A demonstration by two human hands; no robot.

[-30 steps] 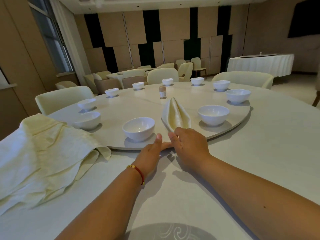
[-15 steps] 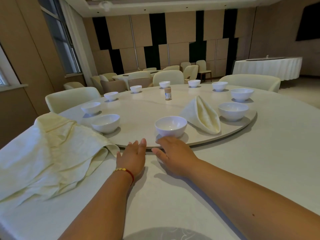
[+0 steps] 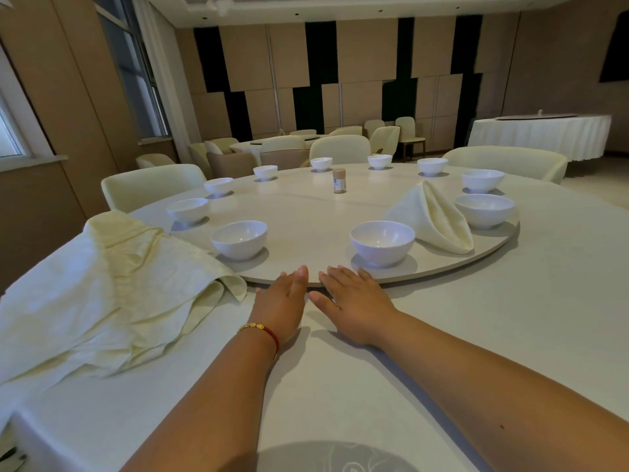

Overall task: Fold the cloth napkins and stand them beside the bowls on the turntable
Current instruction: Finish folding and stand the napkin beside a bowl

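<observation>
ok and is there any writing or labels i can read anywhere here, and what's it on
No text can be read in this view.
small bottle in the middle of the turntable: it carries a white and blue label, too small and blurred to read.
bowls, e.g. the nearest bowl: plain white, no marks visible.
folded napkin and loose napkins: no print visible.

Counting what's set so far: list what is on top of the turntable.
On the turntable: ten white bowls, one folded napkin standing between two bowls, a small bottle. The unfolded napkin pile hides its left edge.
</observation>
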